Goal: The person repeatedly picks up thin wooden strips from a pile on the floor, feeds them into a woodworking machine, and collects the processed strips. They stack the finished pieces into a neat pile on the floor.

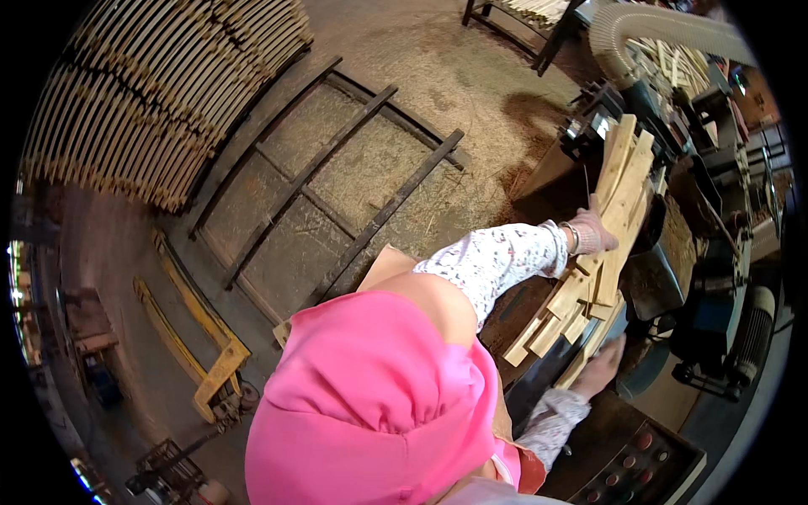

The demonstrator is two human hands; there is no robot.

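Note:
A pile of pale wooden strips [621, 181] lies at the right on the machine, its pieces overlapping at uneven angles. My left hand [592, 231], in a pinkish glove, is closed over the near edge of the pile. Shorter strip ends [547, 333] jut out below that hand. Lower down, my right hand [599, 370] is beside a single long wooden strip [584, 358], touching or nearly touching it. Its fingers are blurred, so their grip is unclear.
Machinery with a motor [752, 337] and a ribbed hose [627, 29] stands right. A button panel [635, 463] is near my right forearm. A dark metal frame [303, 181] lies on the dusty floor. Stacked slats [151, 93] and a yellow pallet jack [198, 328] are left.

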